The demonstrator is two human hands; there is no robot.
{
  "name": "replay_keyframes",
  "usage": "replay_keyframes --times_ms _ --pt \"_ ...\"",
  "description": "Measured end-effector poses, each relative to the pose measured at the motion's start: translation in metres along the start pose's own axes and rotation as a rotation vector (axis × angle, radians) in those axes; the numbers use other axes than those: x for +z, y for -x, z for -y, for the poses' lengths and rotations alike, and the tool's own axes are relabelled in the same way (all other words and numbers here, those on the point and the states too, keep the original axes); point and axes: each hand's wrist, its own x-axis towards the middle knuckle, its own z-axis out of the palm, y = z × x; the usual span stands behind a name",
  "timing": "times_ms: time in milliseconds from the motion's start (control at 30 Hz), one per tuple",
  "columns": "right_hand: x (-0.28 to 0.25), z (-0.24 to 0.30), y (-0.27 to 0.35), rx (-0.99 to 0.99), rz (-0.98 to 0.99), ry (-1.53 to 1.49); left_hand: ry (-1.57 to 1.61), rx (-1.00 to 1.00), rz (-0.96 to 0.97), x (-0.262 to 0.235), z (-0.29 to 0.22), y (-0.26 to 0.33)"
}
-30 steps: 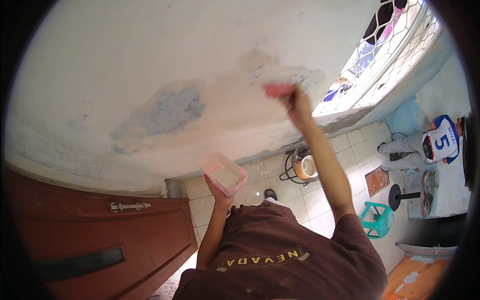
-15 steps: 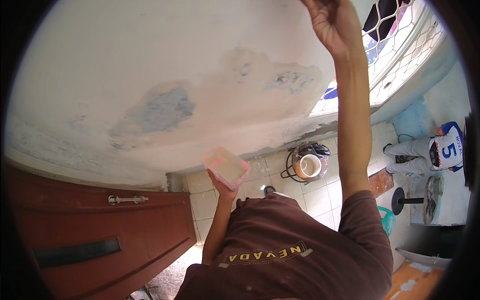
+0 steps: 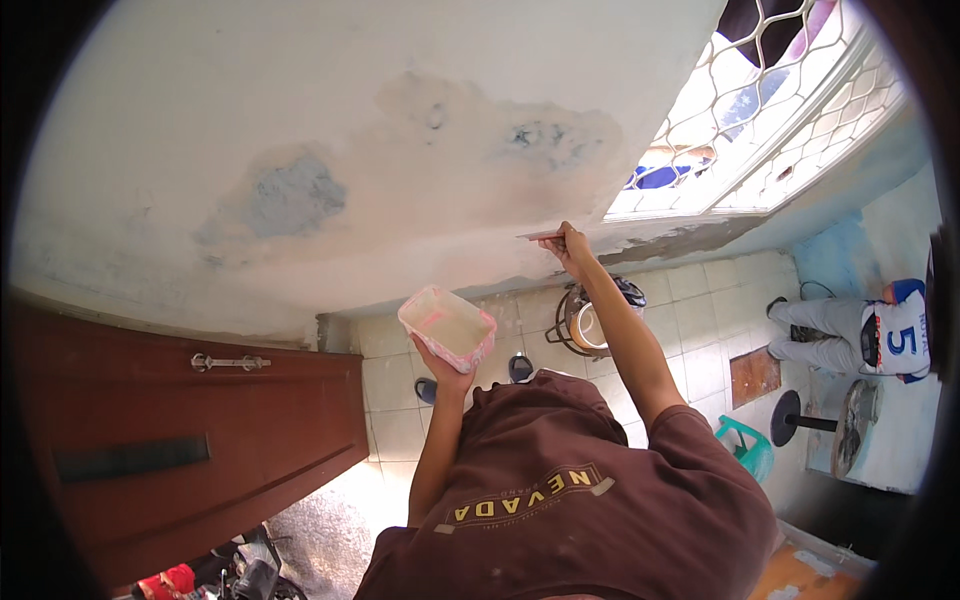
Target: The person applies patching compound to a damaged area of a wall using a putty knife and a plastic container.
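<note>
My left hand (image 3: 445,372) grips a pinkish, smeared rectangular plastic tub (image 3: 479,351) from its near side. Inside the tub is some pale paste (image 3: 452,328). Pinched in the fingers of my right hand (image 3: 570,251) is a thin, flat scraper (image 3: 536,237), whose blade lies against or very near the lower part of the wall (image 3: 430,190); contact cannot be made out. Around that spot the wall is whitish, with rough bluish-grey patches (image 3: 297,195) farther left and up.
A bucket (image 3: 590,325) in a dark stand is partly behind my right forearm. To the left is a brown door (image 3: 200,420). A grilled window (image 3: 740,110) is at upper right. Another person (image 3: 880,335) stands far right, near a green stool (image 3: 747,447) and a round table (image 3: 853,428).
My right hand has come down from high up by the window to the lower wall, where the scraper now shows. My left hand still holds the tub. The view has shifted slightly.
</note>
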Motion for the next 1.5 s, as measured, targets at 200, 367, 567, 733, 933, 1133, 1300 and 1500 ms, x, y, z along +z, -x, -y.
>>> replay_keyframes --times_ms 200,367,567,733,933,1133,1300,1500 --pt "-0.006 0.025 -0.047 -0.080 0.021 -0.189 -0.080 0.045 -0.016 0.007 0.012 0.022" --pt "0.084 0.210 0.021 -0.159 0.529 -0.419 -0.084 0.033 0.012 0.004 0.020 0.030" --pt "0.146 0.347 0.173 -0.526 0.496 -0.461 -0.103 -0.075 -0.025 0.022 0.050 0.025" --pt "0.122 0.252 0.201 -0.623 0.456 -0.166 -0.062 -0.047 -0.008 0.021 0.046 0.024" --pt "0.092 0.082 0.207 -0.268 0.328 0.359 -0.162 -0.003 0.080 0.027 0.012 0.029" --pt "0.107 0.047 0.227 -0.431 0.334 0.546 -0.217 0.049 0.139 0.036 -0.016 0.035" --pt "0.114 0.052 0.237 -0.485 0.387 0.898 -0.038 0.063 0.262 0.045 0.005 0.040" --pt "0.123 0.040 0.230 -0.686 0.300 1.105 -0.126 0.125 0.050 0.052 0.028 0.033"
